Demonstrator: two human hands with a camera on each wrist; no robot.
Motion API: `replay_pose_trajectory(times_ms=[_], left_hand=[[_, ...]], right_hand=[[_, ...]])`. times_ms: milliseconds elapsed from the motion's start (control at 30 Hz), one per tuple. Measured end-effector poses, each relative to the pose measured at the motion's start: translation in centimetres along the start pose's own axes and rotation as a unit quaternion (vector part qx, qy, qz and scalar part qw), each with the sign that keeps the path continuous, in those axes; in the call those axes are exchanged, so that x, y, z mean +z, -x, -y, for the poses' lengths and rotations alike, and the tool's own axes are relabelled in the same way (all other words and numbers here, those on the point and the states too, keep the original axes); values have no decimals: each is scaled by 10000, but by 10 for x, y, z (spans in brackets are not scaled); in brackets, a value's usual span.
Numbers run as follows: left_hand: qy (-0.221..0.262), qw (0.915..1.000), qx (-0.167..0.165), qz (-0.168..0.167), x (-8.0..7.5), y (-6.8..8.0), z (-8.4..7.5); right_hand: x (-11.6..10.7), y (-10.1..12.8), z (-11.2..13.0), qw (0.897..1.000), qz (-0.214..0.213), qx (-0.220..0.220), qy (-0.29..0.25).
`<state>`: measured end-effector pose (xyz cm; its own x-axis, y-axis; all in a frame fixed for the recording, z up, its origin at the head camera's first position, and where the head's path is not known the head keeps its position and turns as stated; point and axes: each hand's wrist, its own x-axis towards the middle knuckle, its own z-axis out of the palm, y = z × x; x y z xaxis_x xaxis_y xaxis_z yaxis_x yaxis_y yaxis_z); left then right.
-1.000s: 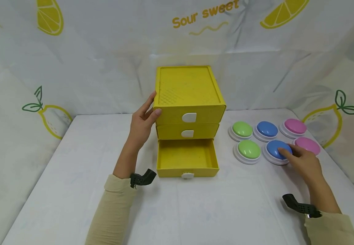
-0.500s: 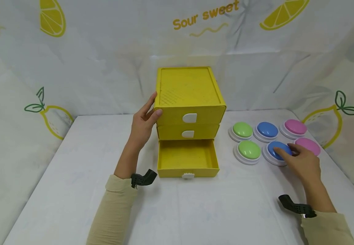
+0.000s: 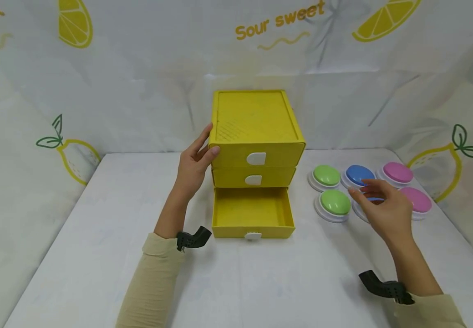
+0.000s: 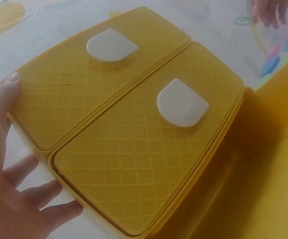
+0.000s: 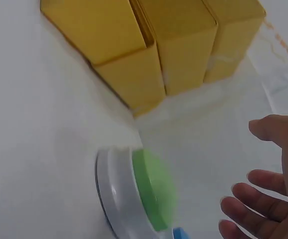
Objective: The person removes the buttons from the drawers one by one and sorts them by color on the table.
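A yellow three-drawer cabinet (image 3: 256,118) stands at the back middle of the white table (image 3: 97,255). Its bottom drawer (image 3: 252,212) is pulled out and empty. My left hand (image 3: 195,164) rests flat against the cabinet's left side, thumb at the top drawer's front corner; the left wrist view shows this left hand (image 4: 14,199) beside the two shut drawer fronts (image 4: 149,159). My right hand (image 3: 383,209) hovers with relaxed fingers, holding nothing, above the near blue button (image 3: 374,199), which it mostly hides. In the right wrist view the right hand (image 5: 268,189) is next to a green button (image 5: 151,191).
Right of the cabinet sit several dome buttons on white bases: two green (image 3: 326,175) (image 3: 334,202), a far blue (image 3: 359,174) and two pink (image 3: 398,172) (image 3: 418,200). Lemon-print cloth walls (image 3: 35,91) close in the table on three sides.
My right hand has lifted off the near blue button and drifted left and up above it. The left hand has stayed on the cabinet, and the drawer is still out.
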<state>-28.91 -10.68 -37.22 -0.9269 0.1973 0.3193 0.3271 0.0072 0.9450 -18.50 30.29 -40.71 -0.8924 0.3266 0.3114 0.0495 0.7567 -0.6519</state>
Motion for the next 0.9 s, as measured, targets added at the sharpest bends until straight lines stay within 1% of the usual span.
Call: replay_pose_trajectory(times_ms=[67, 167, 267, 367, 500, 600, 667, 767, 833, 900], left_hand=[[-2, 10000, 3, 1, 0, 0, 0], [45, 10000, 3, 15, 1, -1, 0], [59, 10000, -15, 24, 1, -1, 1], [27, 10000, -26, 5, 1, -1, 0], [3, 10000, -25, 0, 1, -1, -1], [2, 10000, -12, 3, 1, -1, -1], [-2, 10000, -7, -7, 1, -1, -1], [6, 10000, -12, -17, 0, 0, -1], [19, 10000, -18, -8, 0, 0, -1], [20, 10000, -24, -10, 0, 0, 0]], right_hand=[[7, 7, 16, 9991, 130, -322, -239], [17, 18, 34, 9951, 531, -699, -451], [27, 28, 47, 9896, 909, -947, -596], [35, 38, 57, 9836, 1075, -1182, -838], [45, 51, 69, 9738, 1040, -1685, -1122], [51, 60, 77, 9627, 934, -2208, -1258], [55, 65, 82, 9563, 890, -2422, -1373], [62, 74, 88, 9514, 813, -2568, -1492], [65, 80, 91, 9488, 819, -2616, -1571], [69, 84, 94, 9441, 864, -2730, -1634]])
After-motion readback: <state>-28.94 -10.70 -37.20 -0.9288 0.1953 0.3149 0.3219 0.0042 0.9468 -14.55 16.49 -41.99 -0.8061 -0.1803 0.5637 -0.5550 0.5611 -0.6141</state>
